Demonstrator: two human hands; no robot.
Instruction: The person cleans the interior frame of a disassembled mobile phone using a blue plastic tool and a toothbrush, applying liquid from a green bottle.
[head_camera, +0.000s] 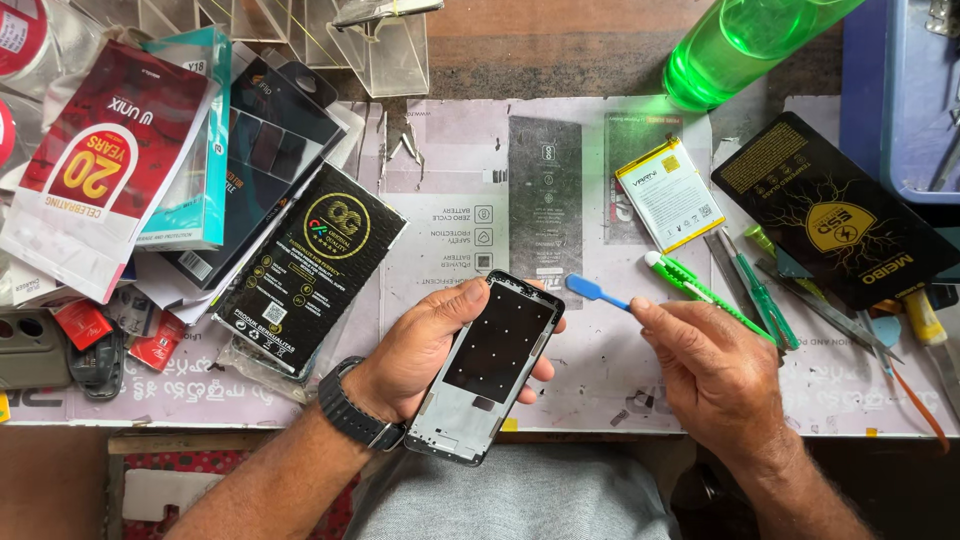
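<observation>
left hand (425, 350) clamped round phone frame (492, 366), held tilted above table edge (300, 432) | right hand (710, 375) pinched shut on blue pry tool (597, 291), flat tip just beside frame's top corner | white battery (669, 194), green screwdriver (758, 292), green bottle (745, 40) beyond on mat (440, 200)

A grey metal phone frame with a black rectangular panel dotted with small pale spots (492, 365) lies tilted face-up above the table edge, its top end pointing away and to the right. Just beside that top end hovers a slim blue plastic pry tool with a flat rounded tip (594, 291), angled toward the frame.
</observation>
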